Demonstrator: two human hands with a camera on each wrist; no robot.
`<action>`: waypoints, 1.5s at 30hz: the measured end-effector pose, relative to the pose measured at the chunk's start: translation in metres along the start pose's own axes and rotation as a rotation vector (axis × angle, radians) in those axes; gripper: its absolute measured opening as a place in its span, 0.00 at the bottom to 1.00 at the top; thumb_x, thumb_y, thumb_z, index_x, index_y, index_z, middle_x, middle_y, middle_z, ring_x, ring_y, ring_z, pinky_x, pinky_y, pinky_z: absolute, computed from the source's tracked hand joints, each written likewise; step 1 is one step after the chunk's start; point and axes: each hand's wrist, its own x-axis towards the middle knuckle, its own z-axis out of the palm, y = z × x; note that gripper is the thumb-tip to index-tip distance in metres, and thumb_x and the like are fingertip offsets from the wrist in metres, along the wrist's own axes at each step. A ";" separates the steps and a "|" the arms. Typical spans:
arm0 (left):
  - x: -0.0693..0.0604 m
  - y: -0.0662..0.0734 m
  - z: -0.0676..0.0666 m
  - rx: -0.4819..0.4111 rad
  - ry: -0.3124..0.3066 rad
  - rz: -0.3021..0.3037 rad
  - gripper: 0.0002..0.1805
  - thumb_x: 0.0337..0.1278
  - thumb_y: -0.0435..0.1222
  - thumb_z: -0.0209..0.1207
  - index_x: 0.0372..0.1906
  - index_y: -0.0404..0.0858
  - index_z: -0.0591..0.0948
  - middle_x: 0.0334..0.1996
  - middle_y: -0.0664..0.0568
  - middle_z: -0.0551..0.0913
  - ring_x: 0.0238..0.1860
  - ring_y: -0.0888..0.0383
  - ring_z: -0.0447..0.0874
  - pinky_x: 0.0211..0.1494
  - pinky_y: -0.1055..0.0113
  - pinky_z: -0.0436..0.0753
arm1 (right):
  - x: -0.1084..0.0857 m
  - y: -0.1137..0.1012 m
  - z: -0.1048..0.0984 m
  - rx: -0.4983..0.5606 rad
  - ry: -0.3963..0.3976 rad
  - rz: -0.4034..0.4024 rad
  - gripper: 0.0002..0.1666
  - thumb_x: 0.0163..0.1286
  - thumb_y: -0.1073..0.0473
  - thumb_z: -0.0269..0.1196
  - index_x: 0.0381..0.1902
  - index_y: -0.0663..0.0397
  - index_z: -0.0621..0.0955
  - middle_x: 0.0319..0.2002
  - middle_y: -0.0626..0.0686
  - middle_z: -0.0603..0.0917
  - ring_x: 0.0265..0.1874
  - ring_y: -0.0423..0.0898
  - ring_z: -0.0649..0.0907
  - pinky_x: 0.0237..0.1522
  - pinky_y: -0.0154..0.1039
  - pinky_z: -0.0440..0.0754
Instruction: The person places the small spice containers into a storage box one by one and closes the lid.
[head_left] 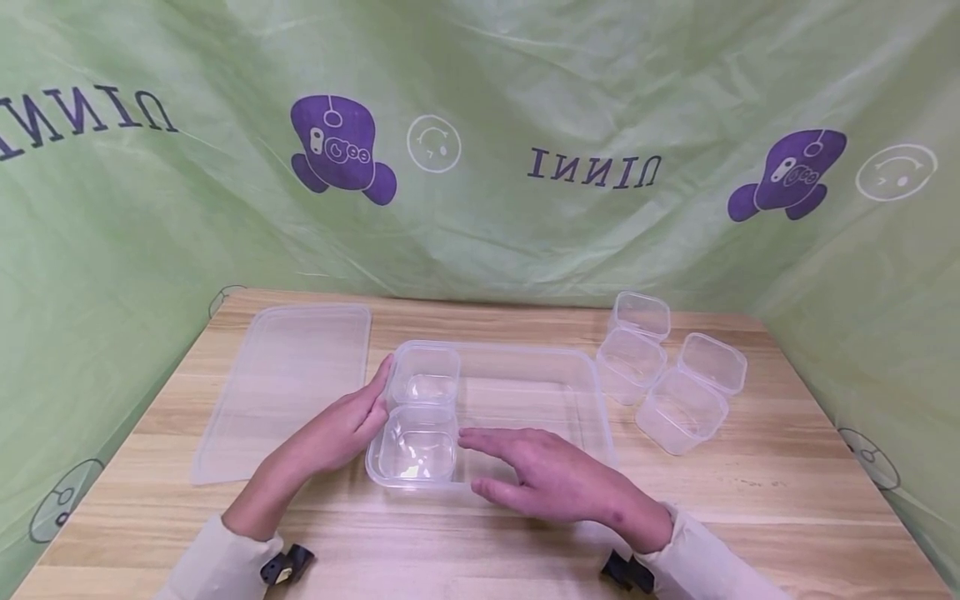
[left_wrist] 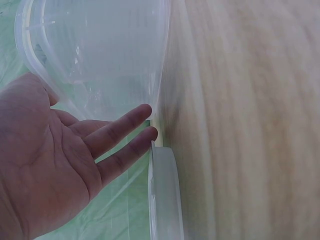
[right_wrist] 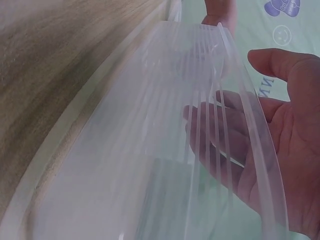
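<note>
A large clear plastic box (head_left: 517,354) lies in the middle of the wooden table. Two small clear containers, a far one (head_left: 427,387) and a near one (head_left: 418,454), stand inside it along its left end. My left hand (head_left: 347,429) rests against the box's left outer wall, fingers extended; in the left wrist view the hand (left_wrist: 55,160) has its palm showing beside the box wall (left_wrist: 105,60). My right hand (head_left: 543,475) reaches over the near rim, fingers straight, fingertips at the near small container's right side. The right wrist view shows its fingers (right_wrist: 215,130) through the box's ribbed wall.
A flat clear lid (head_left: 292,383) lies left of the box. Several more small clear containers, among them one (head_left: 682,412) nearest the front, stand close together at the right. Green printed cloth (head_left: 480,233) hangs behind and beside the table (head_left: 787,517).
</note>
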 end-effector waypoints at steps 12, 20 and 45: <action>0.000 0.000 0.000 -0.002 0.000 -0.001 0.35 0.80 0.37 0.40 0.83 0.32 0.45 0.77 0.35 0.57 0.75 0.41 0.61 0.75 0.45 0.61 | -0.009 0.001 -0.009 -0.044 0.100 -0.004 0.27 0.78 0.47 0.61 0.70 0.50 0.77 0.66 0.45 0.79 0.64 0.41 0.78 0.66 0.46 0.76; -0.001 0.000 -0.001 0.002 -0.002 -0.004 0.35 0.80 0.38 0.40 0.83 0.33 0.45 0.77 0.35 0.58 0.75 0.41 0.61 0.75 0.45 0.62 | -0.016 0.007 -0.023 -0.059 0.232 -0.034 0.24 0.77 0.51 0.63 0.66 0.51 0.79 0.61 0.44 0.82 0.56 0.41 0.83 0.59 0.45 0.81; 0.000 -0.001 0.001 0.003 0.007 0.006 0.35 0.80 0.38 0.41 0.82 0.31 0.46 0.77 0.34 0.58 0.74 0.40 0.61 0.75 0.45 0.62 | -0.064 0.043 -0.064 -0.137 0.511 0.115 0.18 0.70 0.64 0.68 0.57 0.51 0.83 0.52 0.43 0.86 0.43 0.44 0.85 0.39 0.42 0.85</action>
